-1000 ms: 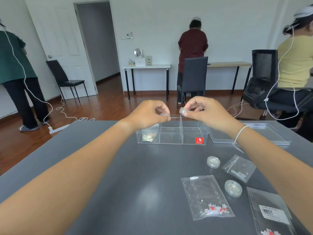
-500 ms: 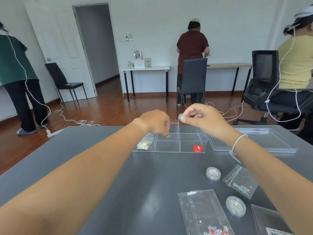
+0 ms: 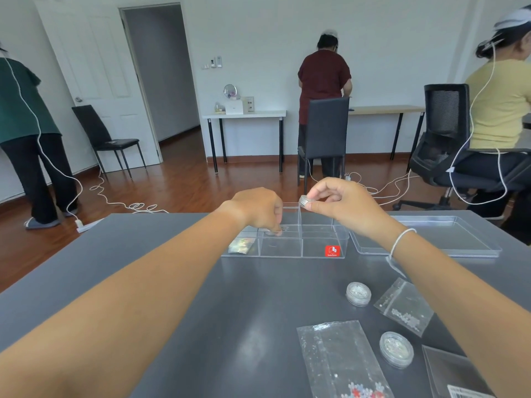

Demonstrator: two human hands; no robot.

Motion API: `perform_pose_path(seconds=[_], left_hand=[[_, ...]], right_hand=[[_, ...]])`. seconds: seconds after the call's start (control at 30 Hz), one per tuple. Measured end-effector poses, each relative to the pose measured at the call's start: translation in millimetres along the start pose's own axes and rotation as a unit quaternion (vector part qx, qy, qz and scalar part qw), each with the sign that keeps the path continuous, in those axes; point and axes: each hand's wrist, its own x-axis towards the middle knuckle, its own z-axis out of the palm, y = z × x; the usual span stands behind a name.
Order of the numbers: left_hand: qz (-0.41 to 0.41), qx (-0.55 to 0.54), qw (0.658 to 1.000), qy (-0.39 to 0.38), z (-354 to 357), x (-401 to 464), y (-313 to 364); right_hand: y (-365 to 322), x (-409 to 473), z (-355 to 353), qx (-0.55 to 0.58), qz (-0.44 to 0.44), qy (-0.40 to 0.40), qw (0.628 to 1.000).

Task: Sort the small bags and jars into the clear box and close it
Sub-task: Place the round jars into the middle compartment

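Note:
The clear divided box with a red sticker stands open on the dark table. My left hand reaches down into a rear middle compartment, fingertips pinching a small round jar at the box floor. Just above the box's back wall, my right hand pinches a second small jar between thumb and fingers. A shiny bag lies in the left compartment. Loose on the table are two jars, a small bag and a long bag.
The clear lid lies flat to the right of the box. Another bag with a barcode label sits at the lower right corner. Behind the table are chairs, floor cables and three people standing or sitting with their backs turned.
My left hand has dropped from above the box down into a rear compartment with its jar. My right hand stays above the box holding its jar. The camera has tilted up.

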Motion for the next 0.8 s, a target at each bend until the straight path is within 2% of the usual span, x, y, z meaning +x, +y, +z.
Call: perform_pose_path(seconds=[0.17,0.3,0.5,0.67,0.8], left_hand=[[0.012,-0.094,0.994,0.047,-7.0,-13.8,-12.4],[0.020,-0.186,0.976,0.109,-7.8,-36.1,-29.5],[0.007,-0.250,0.949,0.192,9.7,-73.8,-61.0],[-0.031,-0.308,0.930,0.196,21.8,-90.0,-80.3],[-0.027,-0.330,0.925,0.186,25.7,-92.5,-87.2]], right_hand=[[0.2,-0.5,4.2,-0.006,-0.001,-0.007,1.000],[-0.9,0.1,10.7,-0.010,-0.006,-0.009,1.000],[-6.9,8.3,18.6,-0.080,0.007,-0.058,0.995],[-12.3,20.4,29.4,-0.195,0.033,-0.078,0.977],[-14.9,25.2,39.8,-0.277,0.037,-0.104,0.954]])
